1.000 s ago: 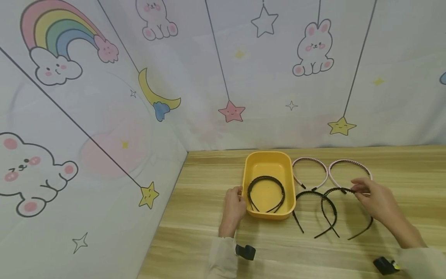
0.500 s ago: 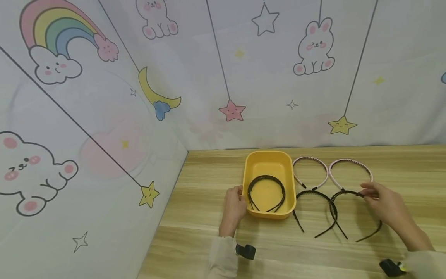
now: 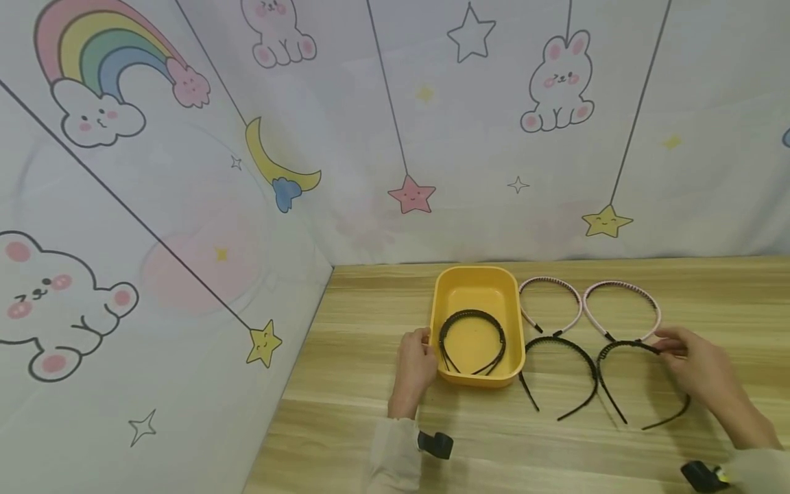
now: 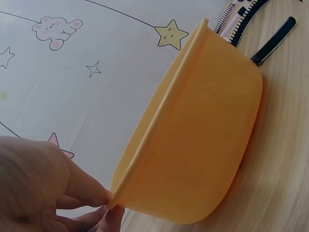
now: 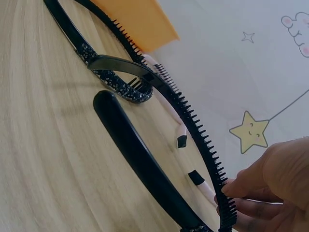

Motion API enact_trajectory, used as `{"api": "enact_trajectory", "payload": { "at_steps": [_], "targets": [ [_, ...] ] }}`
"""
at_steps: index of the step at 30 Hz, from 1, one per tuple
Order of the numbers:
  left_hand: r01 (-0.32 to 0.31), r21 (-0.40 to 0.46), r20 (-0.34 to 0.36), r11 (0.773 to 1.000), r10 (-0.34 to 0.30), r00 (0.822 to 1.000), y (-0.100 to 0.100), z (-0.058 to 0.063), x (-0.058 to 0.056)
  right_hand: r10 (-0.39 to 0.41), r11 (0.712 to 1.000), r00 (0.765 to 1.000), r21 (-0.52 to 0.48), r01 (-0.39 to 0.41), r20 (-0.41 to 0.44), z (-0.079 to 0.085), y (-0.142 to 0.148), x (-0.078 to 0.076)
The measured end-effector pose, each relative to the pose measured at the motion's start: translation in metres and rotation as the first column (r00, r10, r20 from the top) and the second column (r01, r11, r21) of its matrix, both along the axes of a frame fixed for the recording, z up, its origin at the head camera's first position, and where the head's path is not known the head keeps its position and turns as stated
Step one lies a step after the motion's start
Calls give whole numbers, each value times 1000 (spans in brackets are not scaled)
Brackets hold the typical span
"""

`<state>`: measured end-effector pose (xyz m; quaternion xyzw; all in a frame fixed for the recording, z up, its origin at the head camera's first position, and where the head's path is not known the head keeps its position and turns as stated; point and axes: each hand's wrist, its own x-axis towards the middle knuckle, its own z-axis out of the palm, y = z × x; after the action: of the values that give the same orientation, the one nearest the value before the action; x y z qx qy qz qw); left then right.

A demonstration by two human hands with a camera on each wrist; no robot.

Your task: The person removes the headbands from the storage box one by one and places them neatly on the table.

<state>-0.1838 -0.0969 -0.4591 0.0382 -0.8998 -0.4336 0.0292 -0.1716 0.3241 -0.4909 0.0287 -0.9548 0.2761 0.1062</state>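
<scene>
My left hand [image 3: 415, 363] pinches the left rim of a yellow plastic box [image 3: 478, 276], thumb and fingers on either side of the edge in the left wrist view. Inside it, black headbands [image 3: 472, 313] lie stacked toward the near end. My right hand [image 3: 706, 367] holds another black toothed headband [image 3: 629, 343] by its upper right curve, ends pointing toward me. In the right wrist view, thumb and fingers pinch that headband [image 5: 140, 154] at its comb-toothed side. Just left of it lies a second black headband [image 3: 558, 339], its curve close beside the held one.
Two pink headbands, a left one [image 3: 549, 279] and a right one [image 3: 623, 284], lie behind the black ones on the wooden table [image 3: 364, 295]. A cartoon-printed curtain [image 3: 481, 226] borders the table at the back and left.
My right hand has moved right with the black headband, which overlapped its neighbour earlier and now sits beside it. The left hand and the yellow box stay put.
</scene>
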Motion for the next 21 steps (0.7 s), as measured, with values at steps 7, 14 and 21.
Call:
{"api": "enact_trajectory", "payload": {
  "at_steps": [7,14,21],
  "targets": [
    [-5,0,0,1000,5,1000,0,0,-1,-3,1000,1000,-3,3,-19,-2,3,2],
    [-13,-12,-14,1000,12,1000,-1,-1,-1,-1,1000,1000,-25,1,-7,-8,5,3],
    [-10,-7,-8,1000,10,1000,-1,-2,-1,-15,999,1000,-42,16,21,-12,7,3]
  ]
}}
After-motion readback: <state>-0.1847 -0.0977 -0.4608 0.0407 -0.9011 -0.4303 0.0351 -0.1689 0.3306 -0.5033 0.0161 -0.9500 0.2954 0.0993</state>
